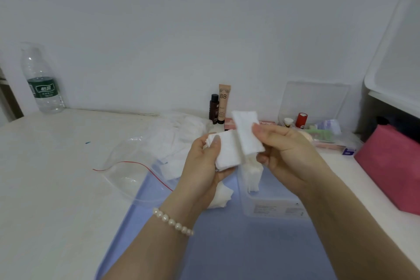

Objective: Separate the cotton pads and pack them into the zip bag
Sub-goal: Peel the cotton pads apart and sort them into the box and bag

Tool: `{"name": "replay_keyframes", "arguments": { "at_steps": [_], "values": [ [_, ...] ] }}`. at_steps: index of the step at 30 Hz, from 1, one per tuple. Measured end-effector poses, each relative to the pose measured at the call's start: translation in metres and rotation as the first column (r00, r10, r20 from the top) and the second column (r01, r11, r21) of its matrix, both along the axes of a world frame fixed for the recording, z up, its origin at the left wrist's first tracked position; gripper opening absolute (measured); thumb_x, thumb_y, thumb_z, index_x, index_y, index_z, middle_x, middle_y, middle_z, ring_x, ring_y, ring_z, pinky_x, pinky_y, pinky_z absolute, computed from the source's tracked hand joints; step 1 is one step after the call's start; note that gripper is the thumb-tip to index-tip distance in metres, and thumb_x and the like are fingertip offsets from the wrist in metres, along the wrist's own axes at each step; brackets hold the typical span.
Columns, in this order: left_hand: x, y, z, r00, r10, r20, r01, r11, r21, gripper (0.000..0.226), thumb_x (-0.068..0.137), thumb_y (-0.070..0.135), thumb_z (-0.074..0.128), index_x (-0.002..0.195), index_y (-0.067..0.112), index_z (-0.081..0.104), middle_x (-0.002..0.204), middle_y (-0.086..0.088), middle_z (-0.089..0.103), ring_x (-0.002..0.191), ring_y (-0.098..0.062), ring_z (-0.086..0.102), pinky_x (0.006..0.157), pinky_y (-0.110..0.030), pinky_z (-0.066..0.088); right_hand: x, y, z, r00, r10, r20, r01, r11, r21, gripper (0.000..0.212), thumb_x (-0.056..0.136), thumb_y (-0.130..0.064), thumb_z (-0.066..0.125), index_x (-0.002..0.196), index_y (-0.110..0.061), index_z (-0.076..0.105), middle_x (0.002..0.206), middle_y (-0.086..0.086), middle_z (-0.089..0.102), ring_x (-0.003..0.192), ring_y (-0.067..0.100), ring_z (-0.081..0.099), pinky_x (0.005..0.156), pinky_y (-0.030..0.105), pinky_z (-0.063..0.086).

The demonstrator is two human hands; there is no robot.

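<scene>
From my feed, a plain white wall fills the upper half of the view, evenly lit with no hard shadows. Below it runs a pale, cream-coloured bench, meeting the wall along a straight seam. At the far left I see a dark vertical gap beside a white edge. On the right stands a white storage unit with a dark opening beneath its rim.

I can't count the cotton pads stacked in the left hand. My arms cover part of the clear box. The small words on the water bottle are too blurry to read.
</scene>
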State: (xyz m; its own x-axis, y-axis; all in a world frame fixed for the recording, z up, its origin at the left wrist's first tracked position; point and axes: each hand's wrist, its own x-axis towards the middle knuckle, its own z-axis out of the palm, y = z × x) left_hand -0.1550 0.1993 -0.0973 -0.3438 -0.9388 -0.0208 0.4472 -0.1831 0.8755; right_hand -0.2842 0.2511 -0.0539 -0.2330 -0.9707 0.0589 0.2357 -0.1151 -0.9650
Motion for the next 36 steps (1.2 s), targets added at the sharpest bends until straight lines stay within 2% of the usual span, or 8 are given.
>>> {"name": "replay_keyframes", "arguments": {
  "at_steps": [3, 8, 13, 16, 20, 24, 30, 36],
  "values": [
    [-0.001, 0.001, 0.001, 1.0, -0.019, -0.007, 0.02, 1.0, 0.006, 0.023, 0.097, 0.015, 0.05, 0.119, 0.011, 0.05, 0.112, -0.012, 0.066, 0.101, -0.026, 0.067, 0.084, -0.041, 0.056, 0.017, -0.001, -0.01, 0.985, -0.118, -0.127, 0.118, 0.993, -0.01, 0.008, 0.076, -0.014, 0.07, 0.074, -0.006, 0.069, 0.061, -0.004, 0.068, 0.051, 0.003, 0.057, 0.046, 0.014, 0.04],
    [0.0, 0.0, 0.002, 0.997, -0.059, -0.04, 0.059, 0.998, 0.014, 0.024, 0.097, 0.016, 0.048, 0.119, 0.008, 0.051, 0.106, -0.014, 0.069, 0.095, -0.026, 0.069, 0.082, -0.041, 0.057, 0.024, -0.007, -0.021, 0.917, -0.311, -0.248, 0.295, 0.95, -0.102, 0.014, 0.078, -0.004, 0.071, 0.065, -0.008, 0.066, 0.052, -0.009, 0.065, 0.05, -0.003, 0.06, 0.049, 0.01, 0.046],
    [0.001, 0.0, 0.002, 0.997, -0.074, -0.037, 0.075, 0.997, 0.022, 0.026, 0.098, 0.018, 0.046, 0.12, 0.005, 0.051, 0.109, -0.017, 0.068, 0.097, -0.028, 0.068, 0.082, -0.041, 0.057, 0.026, -0.008, -0.027, 0.868, -0.357, -0.346, 0.336, 0.934, -0.121, 0.016, 0.076, -0.008, 0.075, 0.064, -0.016, 0.066, 0.063, 0.001, 0.07, 0.063, 0.011, 0.067, 0.062, 0.023, 0.056],
    [0.002, 0.0, 0.003, 0.995, -0.091, -0.042, 0.093, 0.995, 0.043, 0.037, 0.098, 0.027, 0.044, 0.124, 0.002, 0.05, 0.113, -0.021, 0.066, 0.103, -0.032, 0.065, 0.089, -0.047, 0.053, 0.027, -0.009, -0.029, 0.825, -0.395, -0.405, 0.368, 0.918, -0.146, 0.019, 0.075, -0.011, 0.076, 0.063, -0.021, 0.065, 0.063, 0.0, 0.068, 0.066, 0.016, 0.066, 0.066, 0.032, 0.056],
    [0.003, 0.001, 0.004, 0.991, -0.134, -0.021, 0.134, 0.991, -0.011, 0.059, 0.078, 0.04, 0.058, 0.123, 0.002, 0.049, 0.112, -0.019, 0.067, 0.102, -0.029, 0.066, 0.09, -0.048, 0.052, 0.029, -0.009, -0.031, 0.781, -0.418, -0.465, 0.374, 0.908, -0.188, 0.021, 0.075, -0.014, 0.076, 0.062, -0.023, 0.063, 0.052, -0.009, 0.061, 0.055, 0.006, 0.059, 0.058, 0.024, 0.051],
    [0.007, -0.002, 0.002, 0.993, -0.112, -0.021, 0.111, 0.993, -0.044, 0.045, 0.083, -0.001, 0.062, 0.125, 0.001, 0.044, 0.105, -0.015, 0.068, 0.092, -0.029, 0.07, 0.076, -0.041, 0.059, 0.022, -0.007, -0.022, 0.861, -0.315, -0.398, 0.299, 0.949, -0.104, 0.014, 0.075, -0.011, 0.076, 0.069, -0.015, 0.063, 0.06, -0.002, 0.061, 0.055, 0.006, 0.057, 0.054, 0.02, 0.048],
    [0.01, 0.001, 0.003, 0.954, -0.221, 0.202, 0.267, 0.935, -0.235, 0.04, 0.086, 0.001, 0.059, 0.119, 0.022, 0.047, 0.088, 0.007, 0.071, 0.078, -0.01, 0.069, 0.061, -0.027, 0.056, -0.007, 0.006, 0.007, 0.889, 0.022, -0.457, 0.074, 0.979, 0.192, 0.04, 0.073, -0.026, 0.074, 0.109, -0.026, 0.057, 0.084, -0.005, 0.069, 0.076, 0.015, 0.064, 0.071, 0.035, 0.05],
    [0.001, 0.013, -0.001, 0.922, -0.166, 0.349, 0.311, 0.854, -0.416, 0.039, 0.092, 0.001, 0.051, 0.118, 0.029, 0.042, 0.105, 0.006, 0.056, 0.076, 0.006, 0.061, 0.062, -0.018, 0.052, -0.006, 0.009, 0.01, 0.811, 0.091, -0.578, 0.084, 0.96, 0.268, 0.034, 0.074, -0.025, 0.075, 0.104, -0.018, 0.061, 0.082, 0.005, 0.069, 0.067, 0.015, 0.065, 0.072, 0.036, 0.056]
  ]
}}
